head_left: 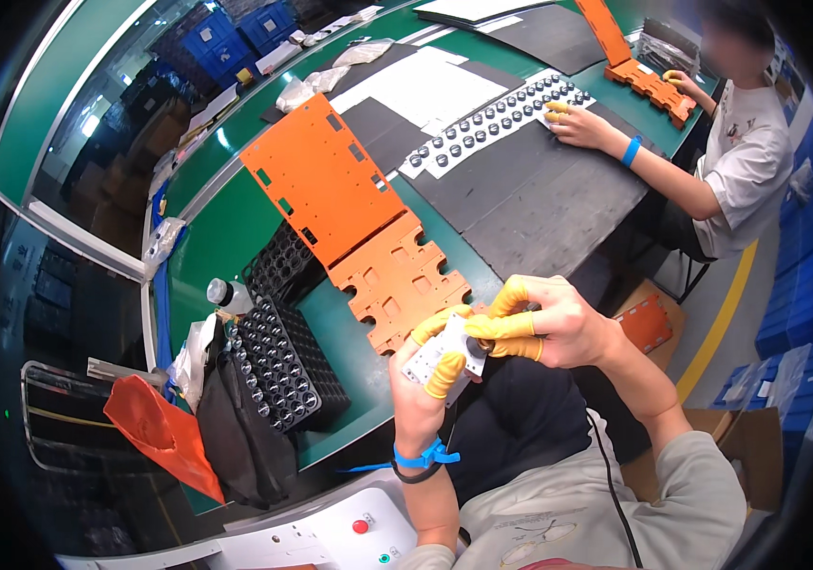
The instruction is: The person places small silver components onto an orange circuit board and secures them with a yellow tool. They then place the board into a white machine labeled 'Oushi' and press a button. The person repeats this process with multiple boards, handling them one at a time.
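Note:
My left hand (pixel 420 385), with yellow finger covers and a blue wrist strap, is closed on a small light-coloured plate with holes (pixel 433 355). It holds the plate tilted just past the near end of an orange hinged fixture (pixel 392 285). Yellow covers are also on the fingers of my right hand (pixel 558 325), which pinch at the plate's right end. A small dark round part (pixel 478 348) shows between those fingertips and the plate; the fingers partly hide it.
Left of the fixture, a black tray (pixel 330 385) holds several dark round parts in its cells. A bottle (pixel 228 294) stands beside it. Across the table a co-worker (pixel 744 142) reaches over a white sheet (pixel 440 163) bearing rows of black round parts. An orange bag (pixel 161 432) hangs near the left edge.

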A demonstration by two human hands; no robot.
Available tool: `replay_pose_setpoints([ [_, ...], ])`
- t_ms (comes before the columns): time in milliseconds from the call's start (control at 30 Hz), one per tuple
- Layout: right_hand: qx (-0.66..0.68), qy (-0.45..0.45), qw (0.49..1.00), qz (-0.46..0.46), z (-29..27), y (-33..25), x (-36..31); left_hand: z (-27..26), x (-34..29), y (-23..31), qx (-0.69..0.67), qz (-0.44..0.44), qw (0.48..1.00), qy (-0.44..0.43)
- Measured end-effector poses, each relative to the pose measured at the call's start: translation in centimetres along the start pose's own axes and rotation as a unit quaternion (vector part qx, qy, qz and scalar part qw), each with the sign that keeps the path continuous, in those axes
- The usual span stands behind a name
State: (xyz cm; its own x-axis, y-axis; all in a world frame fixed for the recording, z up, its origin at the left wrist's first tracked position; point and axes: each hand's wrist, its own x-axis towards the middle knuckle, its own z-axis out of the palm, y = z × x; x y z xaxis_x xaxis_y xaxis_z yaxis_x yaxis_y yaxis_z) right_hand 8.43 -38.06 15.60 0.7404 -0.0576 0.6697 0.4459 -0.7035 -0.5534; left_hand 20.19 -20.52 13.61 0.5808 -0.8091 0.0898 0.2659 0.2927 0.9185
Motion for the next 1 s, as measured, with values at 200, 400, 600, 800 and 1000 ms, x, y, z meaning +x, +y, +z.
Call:
replay_pose_setpoints([
  [200,0.037,-0.003,0.999,0.006,-0.2,-0.1,-0.5,0.1,-0.7,0.3,0.067,0.055,0.996,-0.011],
  [400,0.078,0.009,0.997,-0.002,-0.1,-0.8,-1.1,1.0,-1.8,0.2,0.105,0.141,0.984,-0.004],
  [600,0.062,-0.007,0.998,-0.008,0.0,-0.9,-2.1,1.2,-2.6,0.1,0.087,0.123,0.988,-0.015],
  [800,0.065,-0.006,0.998,0.005,0.2,-1.1,-2.3,1.0,-2.6,-0.4,0.006,0.076,0.997,-0.016],
  [1000,0.015,0.006,1.000,0.000,0.6,-1.2,-1.6,0.5,-2.7,-1.4,-0.066,-0.015,0.998,0.006],
])
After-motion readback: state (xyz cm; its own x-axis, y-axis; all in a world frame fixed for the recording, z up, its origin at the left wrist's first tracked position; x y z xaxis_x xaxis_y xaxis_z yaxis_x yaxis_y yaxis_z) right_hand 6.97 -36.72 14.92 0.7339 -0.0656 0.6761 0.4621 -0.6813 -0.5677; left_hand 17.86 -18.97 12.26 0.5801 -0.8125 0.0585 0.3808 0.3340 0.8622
